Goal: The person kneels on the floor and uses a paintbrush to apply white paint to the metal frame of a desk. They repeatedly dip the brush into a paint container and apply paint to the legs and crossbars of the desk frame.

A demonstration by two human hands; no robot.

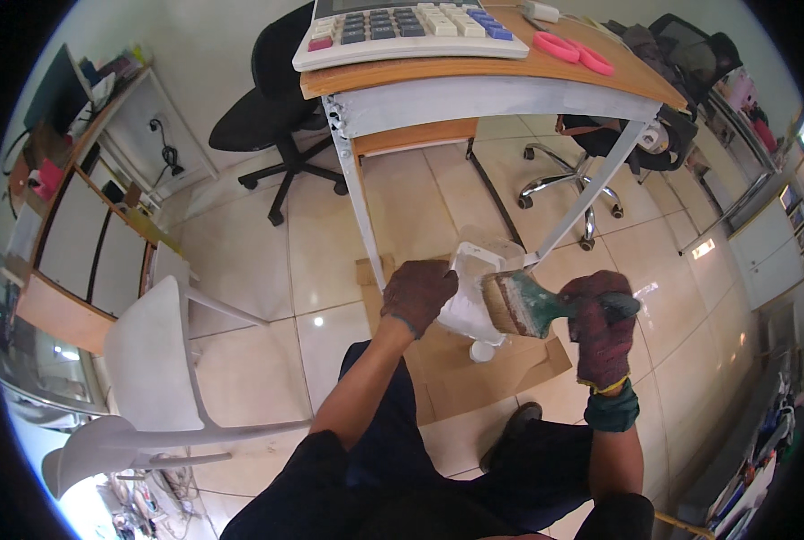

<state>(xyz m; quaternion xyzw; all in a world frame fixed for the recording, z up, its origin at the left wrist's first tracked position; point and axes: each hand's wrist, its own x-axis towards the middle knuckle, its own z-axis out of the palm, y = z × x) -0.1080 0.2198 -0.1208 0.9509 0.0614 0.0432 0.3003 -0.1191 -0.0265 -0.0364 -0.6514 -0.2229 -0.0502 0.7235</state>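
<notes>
My left hand, in a dark maroon work glove, is closed at the left edge of a white plastic container with a wide opening. My right hand, gloved the same way, grips the green handle of a wide paintbrush. The brush lies sideways, its pale-tipped bristles pointing left at the container; whether they touch it I cannot tell. Below both hands, a sheet of brown cardboard covers part of the floor. A small white round piece shows under the container.
Ahead stands a wooden-topped table with a white metal frame; a large calculator and pink-handled scissors lie on top. A black office chair is behind it. On my left is a white chair. Tiled floor surrounds the cardboard.
</notes>
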